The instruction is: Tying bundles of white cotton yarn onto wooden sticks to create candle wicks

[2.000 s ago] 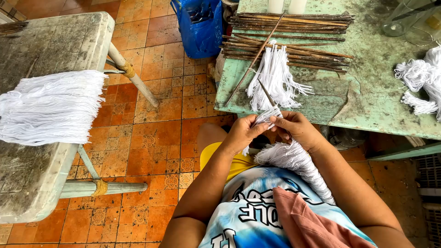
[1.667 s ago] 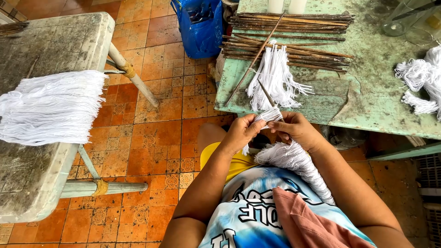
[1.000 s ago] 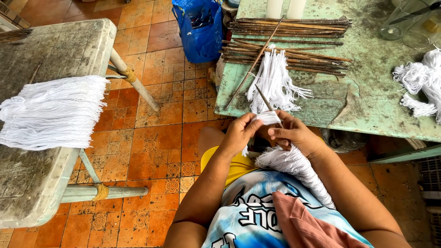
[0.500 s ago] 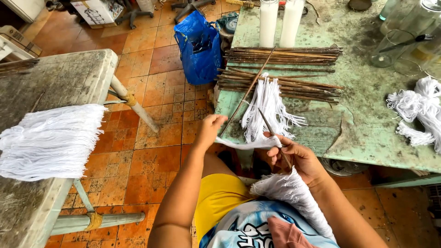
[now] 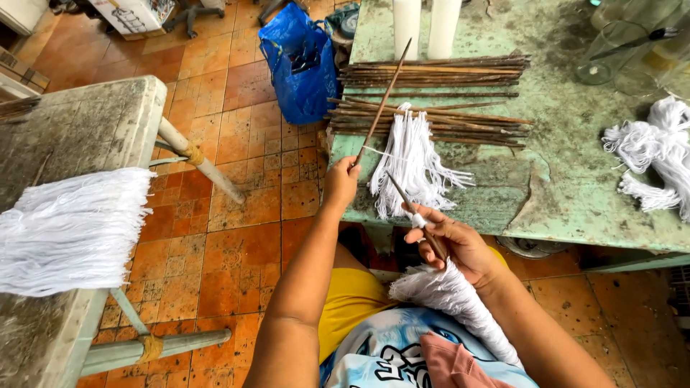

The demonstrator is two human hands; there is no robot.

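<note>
My left hand (image 5: 341, 185) reaches to the near edge of the green table (image 5: 575, 194) and closes on the lower end of a thin brown stick (image 5: 384, 97), which slants up over the stick pile (image 5: 438, 93). My right hand (image 5: 456, 241) stays above my lap. It grips another thin stick (image 5: 402, 197) with a tuft of white strings (image 5: 449, 294) hanging from it. A loose bundle of white strings (image 5: 410, 162) lies on the table between my hands, partly over the stick pile.
A blue plastic bag (image 5: 302, 61) stands on the orange tiled floor beside the table. To my left, a grey bench (image 5: 79, 129) carries a wide layer of white strings (image 5: 72, 230). More white strings (image 5: 658, 154), two white cylinders (image 5: 424, 25) and a glass jar (image 5: 611, 43) sit on the table.
Both hands were together on the string tuft over my lap. My left hand has let go and reached forward to the table's edge onto a stick. The view has tilted toward the table.
</note>
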